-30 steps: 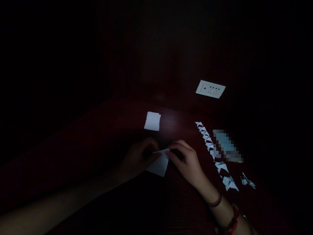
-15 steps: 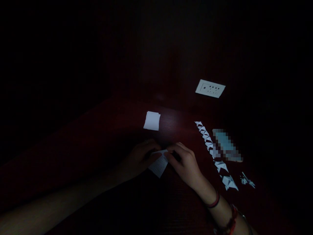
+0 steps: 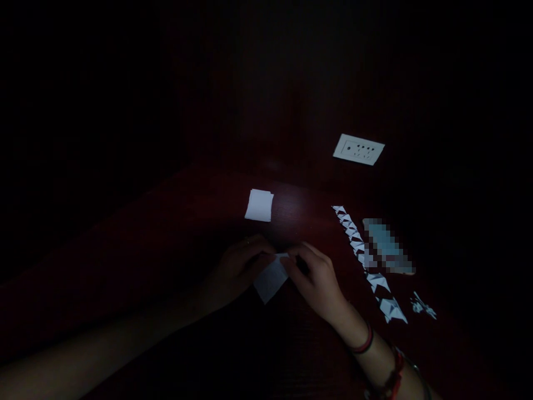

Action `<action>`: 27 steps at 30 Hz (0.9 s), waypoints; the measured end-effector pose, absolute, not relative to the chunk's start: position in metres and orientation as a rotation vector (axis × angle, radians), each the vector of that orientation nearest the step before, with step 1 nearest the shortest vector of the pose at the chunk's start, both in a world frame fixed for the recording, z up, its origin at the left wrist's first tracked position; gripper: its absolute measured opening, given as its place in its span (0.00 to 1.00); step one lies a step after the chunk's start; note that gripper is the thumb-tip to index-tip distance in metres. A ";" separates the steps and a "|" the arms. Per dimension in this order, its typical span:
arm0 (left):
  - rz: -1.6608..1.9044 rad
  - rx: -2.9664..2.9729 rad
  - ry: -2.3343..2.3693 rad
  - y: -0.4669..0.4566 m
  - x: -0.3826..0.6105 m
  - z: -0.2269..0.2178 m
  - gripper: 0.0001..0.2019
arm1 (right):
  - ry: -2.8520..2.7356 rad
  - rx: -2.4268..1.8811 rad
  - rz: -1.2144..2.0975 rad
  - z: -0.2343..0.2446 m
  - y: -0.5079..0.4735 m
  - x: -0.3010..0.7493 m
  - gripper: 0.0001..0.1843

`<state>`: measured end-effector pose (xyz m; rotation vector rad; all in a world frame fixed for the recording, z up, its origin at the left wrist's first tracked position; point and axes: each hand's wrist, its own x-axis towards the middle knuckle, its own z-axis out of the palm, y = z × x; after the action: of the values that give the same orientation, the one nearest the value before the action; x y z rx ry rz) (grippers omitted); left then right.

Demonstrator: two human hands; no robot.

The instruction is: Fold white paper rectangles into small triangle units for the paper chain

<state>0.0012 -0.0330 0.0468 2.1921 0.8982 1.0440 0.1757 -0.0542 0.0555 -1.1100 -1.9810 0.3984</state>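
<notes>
While the room is super dark, the person's two hands are easy enough to spot on the dark red table (image 3: 175, 222) — both are pinching one small white paper slip (image 3: 270, 279) from opposite sides. The left hand (image 3: 237, 269) has its fingers curled onto the slip's upper left edge, and the right hand (image 3: 317, 280) grips the upper right corner, fingers bent over it. The slip hangs tilted between them, its lower corner pointing down toward the person.

Just beyond the slip sits a little stack of white paper squares (image 3: 259, 205). Off to the slip's right runs a diagonal row of folded paper triangles (image 3: 366, 264) (white, lined up like a chain), with a blurred-out flat object (image 3: 387, 247) touching or just beside it — can't tell which. Farther right of that lies a tiny crumpled paper scrap (image 3: 422, 305). Well beyond the slip, a white wall socket (image 3: 358, 149) shows. The right wrist wears bracelets (image 3: 366, 344).
</notes>
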 end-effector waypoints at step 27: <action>0.990 2.237 0.971 -0.029 0.002 0.039 0.06 | -2.046 -1.180 0.424 0.048 -0.050 0.177 0.08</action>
<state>0.0021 -0.0291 0.0395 2.2369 0.9707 0.9896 0.1769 -0.0501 0.0482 -1.1802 -2.0462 0.4241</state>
